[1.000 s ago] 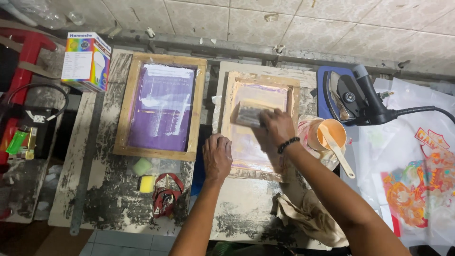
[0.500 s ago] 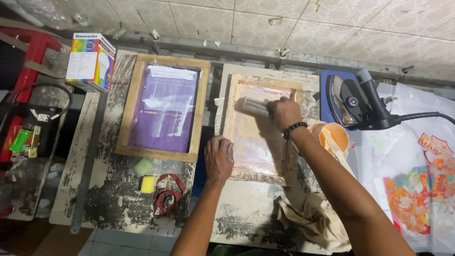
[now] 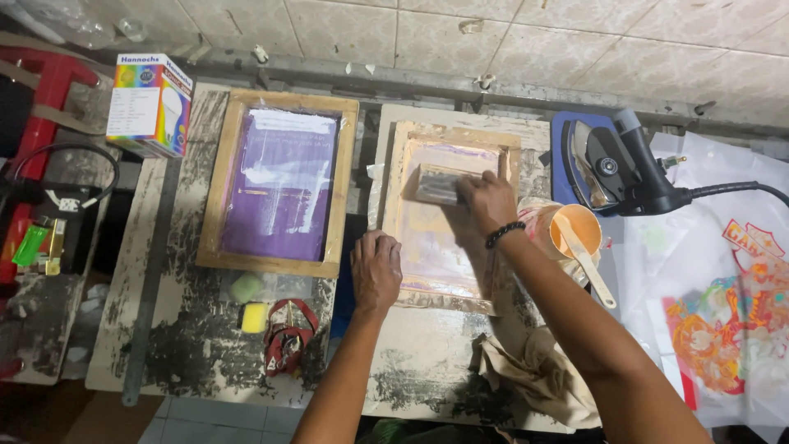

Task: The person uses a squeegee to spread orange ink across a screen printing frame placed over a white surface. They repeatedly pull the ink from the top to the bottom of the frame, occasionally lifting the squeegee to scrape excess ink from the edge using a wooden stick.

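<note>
Right hand (image 3: 486, 201) grips the squeegee (image 3: 437, 186), lying crosswise just left of it; left hand (image 3: 376, 270) presses flat on the frame (image 3: 393, 177)

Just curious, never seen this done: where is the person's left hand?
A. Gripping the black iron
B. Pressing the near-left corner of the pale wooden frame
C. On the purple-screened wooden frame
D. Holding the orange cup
B: the left hand lies flat on the pale wooden frame's near-left corner.
</note>
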